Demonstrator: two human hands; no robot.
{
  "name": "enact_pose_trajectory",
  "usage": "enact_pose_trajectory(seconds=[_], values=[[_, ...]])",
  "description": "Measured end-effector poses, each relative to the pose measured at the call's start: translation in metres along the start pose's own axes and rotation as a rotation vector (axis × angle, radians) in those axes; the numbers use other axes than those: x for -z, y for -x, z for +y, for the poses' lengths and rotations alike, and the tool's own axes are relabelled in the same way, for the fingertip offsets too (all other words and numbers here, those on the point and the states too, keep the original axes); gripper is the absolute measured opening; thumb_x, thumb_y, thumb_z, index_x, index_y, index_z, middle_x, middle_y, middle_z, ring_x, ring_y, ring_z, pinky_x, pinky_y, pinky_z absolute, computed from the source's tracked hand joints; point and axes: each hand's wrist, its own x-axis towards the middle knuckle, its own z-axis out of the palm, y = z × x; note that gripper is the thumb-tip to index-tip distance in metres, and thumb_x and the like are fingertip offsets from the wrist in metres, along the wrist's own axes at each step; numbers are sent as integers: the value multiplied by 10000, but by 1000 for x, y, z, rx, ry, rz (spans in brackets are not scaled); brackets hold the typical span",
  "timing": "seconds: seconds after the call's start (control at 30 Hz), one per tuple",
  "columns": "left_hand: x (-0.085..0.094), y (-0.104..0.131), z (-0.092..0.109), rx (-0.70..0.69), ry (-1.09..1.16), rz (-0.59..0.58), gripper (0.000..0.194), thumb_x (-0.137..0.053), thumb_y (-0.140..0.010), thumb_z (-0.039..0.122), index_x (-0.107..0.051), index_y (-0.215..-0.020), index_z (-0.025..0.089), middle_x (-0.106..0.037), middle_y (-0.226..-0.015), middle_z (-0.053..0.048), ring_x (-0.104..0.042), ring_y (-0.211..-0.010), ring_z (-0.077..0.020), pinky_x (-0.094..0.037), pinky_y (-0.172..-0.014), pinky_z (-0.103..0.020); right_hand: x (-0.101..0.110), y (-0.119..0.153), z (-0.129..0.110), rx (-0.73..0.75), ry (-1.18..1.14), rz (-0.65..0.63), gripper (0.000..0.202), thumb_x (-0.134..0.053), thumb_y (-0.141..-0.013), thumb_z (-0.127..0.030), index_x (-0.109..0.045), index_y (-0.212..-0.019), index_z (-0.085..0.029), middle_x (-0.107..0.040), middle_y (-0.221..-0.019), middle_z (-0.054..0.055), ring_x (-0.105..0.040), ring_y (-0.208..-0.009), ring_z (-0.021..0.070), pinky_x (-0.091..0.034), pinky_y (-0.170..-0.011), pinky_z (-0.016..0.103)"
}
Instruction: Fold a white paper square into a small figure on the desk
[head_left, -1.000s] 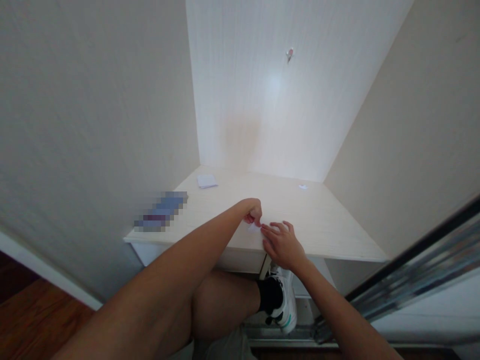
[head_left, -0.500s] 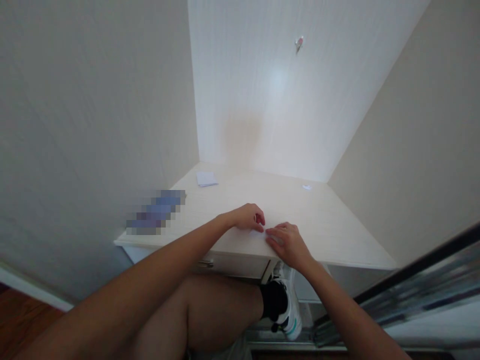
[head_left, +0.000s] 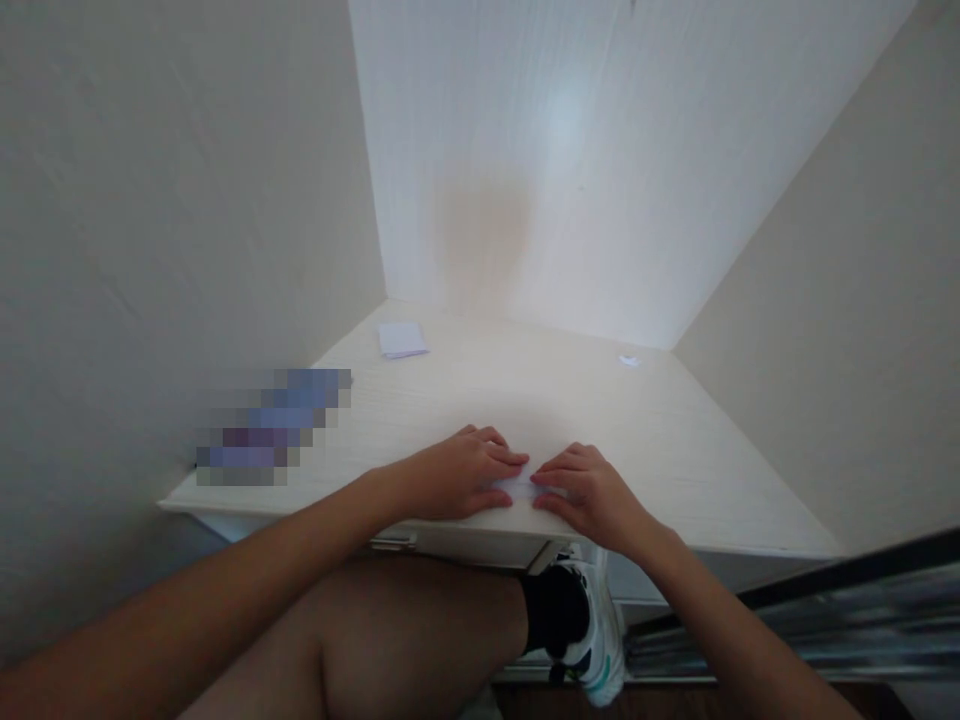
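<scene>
Both of my hands lie flat near the front edge of the pale bench [head_left: 660, 440], fingertips meeting over a small white slip of paper [head_left: 519, 488]. My left hand [head_left: 457, 478] comes in from 8 o'clock and presses down on the slip's left end, fingers stretched out and close together; its grip is not closed around anything, only laid on top. My right hand [head_left: 592, 495] comes in from 4 o'clock and does the same on the right end, palm down, fingers spread a little, the index fingertip almost touching my left one. Only a narrow strip of the paper shows between the two hands, so I cannot tell its full shape.

At 11 o'clock from my hands, near the back corner, a small white pad of paper [head_left: 403, 339] rests on the bench, well apart. At 1 o'clock, close to the back wall, sits a tiny white scrap [head_left: 628, 361]. A pixelated bluish patch [head_left: 270, 428] covers something at 9 o'clock along the left wall. Below the bench edge my bare knee [head_left: 420, 630] is raised, and my white sneaker [head_left: 596, 640] with a black sock shows at 5 o'clock.
</scene>
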Motion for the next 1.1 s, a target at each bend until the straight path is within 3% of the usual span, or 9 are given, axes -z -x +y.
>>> enact_pose_trajectory(seconds=[0.13,0.27,0.5,0.67,0.8,0.93,1.1], values=[[0,10,5,4,-52,-3,323,-569,-975,337,-647,-1277,253,-640,-1356,-60,-546,-1226,-269,-389,-1021,-418,-1,3,-6,-5,-6,-9,217,-626,-949,-403,-747,-1066,-266,-759,-1065,48,-652,-962,218,-461,-895,401],[0,13,10,39,-48,-18,265,-580,-963,312,-684,-1195,237,-630,-1368,-53,-544,-1221,-270,-394,-1030,-421,-2,3,-13,2,-3,-21,219,-607,-963,-374,-737,-1092,-255,-758,-1048,58,-646,-956,222,-455,-896,405],[6,10,5,40,58,-57,255,-636,-926,267,-698,-1173,249,-672,-1309,-41,-577,-1196,-237,-415,-1043,-380,2,-5,-14,20,-20,-50,191,-616,-961,-372,-747,-1068,-282,-765,-999,31,-676,-923,192,-468,-875,372],[13,8,5,47,82,-68,315,-569,-962,207,-660,-1259,260,-676,-1308,-14,-583,-1175,-216,-432,-1016,-342,6,-12,-10,33,-46,-92,188,-585,-981,-328,-757,-1035,-271,-766,-968,32,-673,-886,188,-464,-859,362],[11,9,9,44,58,-70,362,-502,-964,142,-651,-1278,244,-660,-1332,-27,-571,-1183,-219,-424,-1041,-359,10,-14,-20,37,52,-131,201,-552,-987,-259,-733,-1071,-232,-747,-921,41,-646,-868,194,-441,-845,357],[4,12,13,63,36,-22,404,-521,-911,89,-638,-1281,200,-639,-1352,-60,-538,-1222,-238,-411,-1077,-394,5,-14,-34,18,194,-122,191,-552,-975,-267,-723,-1045,-216,-717,-908,69,-607,-881,221,-405,-840,383],[-2,12,11,93,79,72,247,-488,-995,202,-719,-1082,200,-669,-1206,-77,-574,-1123,-213,-452,-1022,-357,-8,-13,-35,-93,166,-43,186,-552,-982,-273,-733,-982,-230,-704,-878,63,-588,-877,226,-391,-836,383]])
